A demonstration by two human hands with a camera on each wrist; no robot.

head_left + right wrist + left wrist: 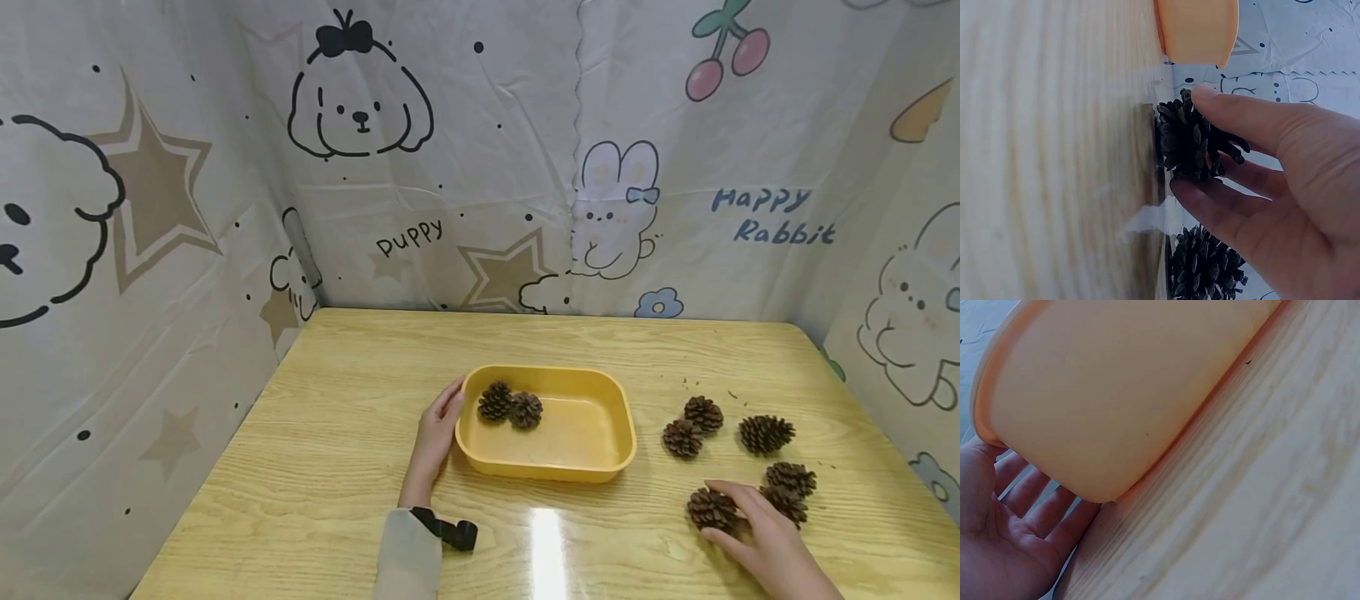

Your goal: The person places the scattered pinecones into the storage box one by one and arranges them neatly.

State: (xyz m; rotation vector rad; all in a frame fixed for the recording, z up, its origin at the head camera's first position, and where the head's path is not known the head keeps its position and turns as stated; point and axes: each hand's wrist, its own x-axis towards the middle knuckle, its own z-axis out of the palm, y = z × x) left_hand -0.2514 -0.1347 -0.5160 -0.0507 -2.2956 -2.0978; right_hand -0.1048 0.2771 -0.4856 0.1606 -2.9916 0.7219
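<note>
A yellow plastic bin (545, 472) stands on the table with two pine cones (496, 402) side by side in its left end. Against that end rests my left hand (437, 427). In the left wrist view its fingers (1027, 492) lie fairly straight along the bin's outer wall, with the thumb up at the rim. To the right of the bin, my right hand (765, 537) holds a single pine cone (711, 510) between thumb and fingers. The right wrist view shows this pine cone (1191, 140) close over the tabletop, the thumb on one side and fingertips on the other.
Beside the right hand lie two touching pine cones (790, 478). Farther back are another pair (683, 438) and a longer pine cone (766, 435). Small dark crumbs (732, 393) dot the wooden table (337, 467). Printed cloth (450, 192) hangs around its back and sides.
</note>
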